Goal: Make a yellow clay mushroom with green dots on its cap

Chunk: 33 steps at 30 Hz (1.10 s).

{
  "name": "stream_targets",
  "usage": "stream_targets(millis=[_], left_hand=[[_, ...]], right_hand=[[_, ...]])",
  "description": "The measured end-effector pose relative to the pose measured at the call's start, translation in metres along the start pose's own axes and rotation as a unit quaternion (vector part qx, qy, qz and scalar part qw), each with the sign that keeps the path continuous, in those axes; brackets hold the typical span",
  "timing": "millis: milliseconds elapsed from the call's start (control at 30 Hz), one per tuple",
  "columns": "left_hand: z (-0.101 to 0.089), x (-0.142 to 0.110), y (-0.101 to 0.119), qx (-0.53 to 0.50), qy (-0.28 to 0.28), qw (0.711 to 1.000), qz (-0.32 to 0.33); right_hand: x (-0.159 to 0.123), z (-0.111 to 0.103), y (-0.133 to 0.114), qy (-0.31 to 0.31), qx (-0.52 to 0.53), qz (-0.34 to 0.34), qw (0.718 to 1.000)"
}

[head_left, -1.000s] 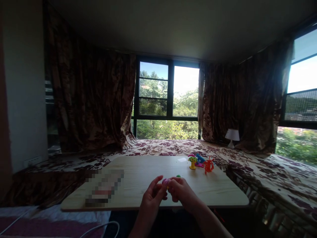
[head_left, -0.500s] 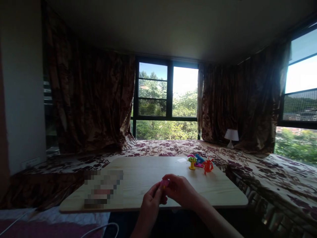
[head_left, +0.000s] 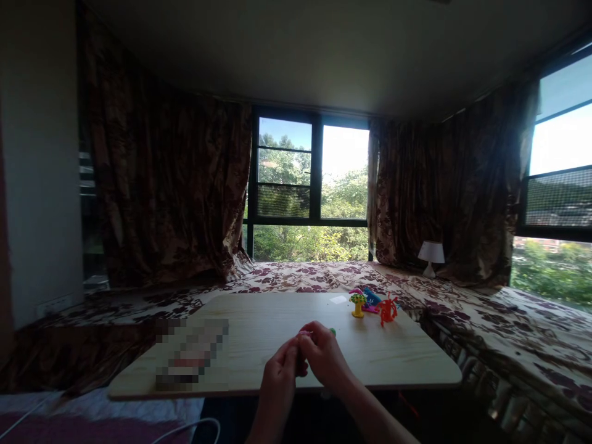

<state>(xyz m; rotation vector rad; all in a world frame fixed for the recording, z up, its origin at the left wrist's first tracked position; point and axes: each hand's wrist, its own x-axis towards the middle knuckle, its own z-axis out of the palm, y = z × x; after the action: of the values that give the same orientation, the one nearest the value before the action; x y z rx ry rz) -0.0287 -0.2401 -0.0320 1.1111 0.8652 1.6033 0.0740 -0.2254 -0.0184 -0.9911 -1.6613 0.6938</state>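
Note:
Over the near middle of the table, my left hand [head_left: 280,365] and my right hand [head_left: 325,353] meet with their fingertips pinched together. Between them is a small pink piece [head_left: 304,333], mostly covered by the fingers, so its full shape is hidden. Just past the right hand's knuckles a bit of something green [head_left: 332,332] shows; I cannot tell whether it is held or lies on the table. Farther back at the right stand small figures: a yellow one with a green dotted top [head_left: 357,306], a spiky orange-red one [head_left: 387,310] and a blue one [head_left: 371,297] with pink parts beside it.
The pale wooden table [head_left: 259,311] has rounded corners. A blurred-out flat item [head_left: 194,354] lies at its left, and a small white slip [head_left: 338,300] near the far edge. Flowered cloth [head_left: 296,274] covers the ledge behind, where a white lamp [head_left: 431,253] stands.
My right hand has turned and drawn in closer to the left, hiding more of the pink piece. The green bit has come into sight beyond it.

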Motion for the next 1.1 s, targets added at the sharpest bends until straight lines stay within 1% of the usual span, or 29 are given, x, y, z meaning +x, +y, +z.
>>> stream_targets(millis=[67, 167, 233, 300, 400, 467, 567, 667, 733, 833, 933, 1000, 1100], left_hand=[[-0.003, 0.004, -0.003, -0.041, 0.020, 0.999, -0.016], [-0.006, 0.004, -0.006, -0.125, 0.009, 0.990, -0.068], [-0.006, 0.002, -0.007, -0.143, 0.011, 0.984, -0.101], [-0.005, -0.001, -0.008, -0.140, 0.026, 0.982, -0.126], [-0.004, -0.002, -0.009, -0.149, 0.044, 0.976, -0.150], [-0.005, -0.001, -0.010, -0.150, 0.050, 0.976, -0.147], [-0.009, 0.002, -0.013, -0.110, 0.062, 0.984, -0.122], [-0.015, 0.004, -0.020, -0.053, 0.090, 0.990, -0.096], [-0.018, 0.004, -0.023, -0.037, 0.085, 0.992, -0.083], [-0.019, 0.003, -0.020, -0.053, 0.047, 0.995, -0.075], [-0.014, -0.002, -0.010, -0.087, 0.022, 0.992, -0.085], [-0.009, -0.004, -0.005, -0.113, 0.014, 0.989, -0.098], [-0.006, -0.006, -0.003, -0.138, 0.021, 0.983, -0.119]], right_hand=[[-0.001, -0.004, -0.001, -0.040, 0.033, 0.006, 0.999], [-0.004, -0.017, -0.007, -0.094, 0.026, -0.002, 0.995], [-0.006, -0.025, -0.012, -0.091, -0.026, -0.032, 0.995], [-0.005, -0.030, -0.015, -0.068, -0.078, -0.059, 0.993], [-0.002, -0.030, -0.015, -0.049, -0.096, -0.066, 0.992], [-0.002, -0.026, -0.012, -0.051, -0.089, -0.070, 0.992], [-0.004, -0.019, -0.008, -0.045, -0.097, -0.088, 0.990], [-0.006, -0.011, -0.008, -0.011, -0.152, -0.125, 0.980], [-0.007, -0.007, -0.009, 0.002, -0.184, -0.152, 0.971], [-0.008, -0.006, -0.012, 0.001, -0.198, -0.172, 0.965], [-0.009, -0.010, -0.014, 0.001, -0.196, -0.168, 0.966], [-0.009, -0.013, -0.013, -0.006, -0.188, -0.162, 0.969], [-0.009, -0.015, -0.010, -0.017, -0.166, -0.148, 0.975]])
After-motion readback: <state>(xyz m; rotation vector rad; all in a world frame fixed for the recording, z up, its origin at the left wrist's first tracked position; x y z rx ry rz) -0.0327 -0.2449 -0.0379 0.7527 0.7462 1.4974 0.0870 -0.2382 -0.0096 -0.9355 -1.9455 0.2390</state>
